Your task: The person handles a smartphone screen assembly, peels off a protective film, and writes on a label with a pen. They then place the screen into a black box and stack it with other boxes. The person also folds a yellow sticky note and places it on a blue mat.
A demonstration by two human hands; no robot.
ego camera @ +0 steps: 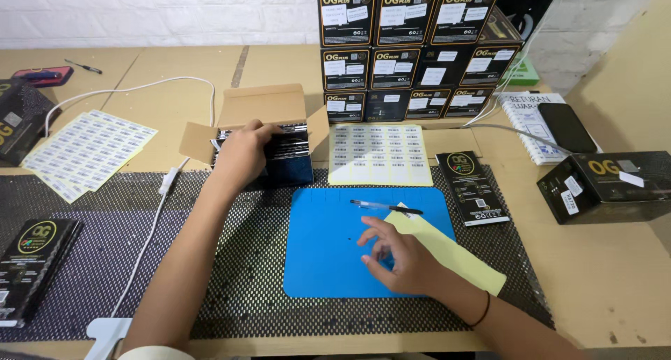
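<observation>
Hands split the work: the left hand (244, 152) grips packets in the open carton (262, 133) at upper centre, steadying them, while the right hand (398, 256), half-open and empty, rests on the yellow strip (447, 252) over the blue mat (328, 248).

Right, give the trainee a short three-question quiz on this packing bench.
1. True or false: the left hand rests on the stack of flat packs in the open cardboard box.
2. What lies on the blue mat beyond the right hand? A) scissors B) a black pen C) a tape roll
3. Fill in: the right hand's fingers are spread over the blue ____.

Key: 1 true. 2 B, the black pen. 3 mat.
</observation>
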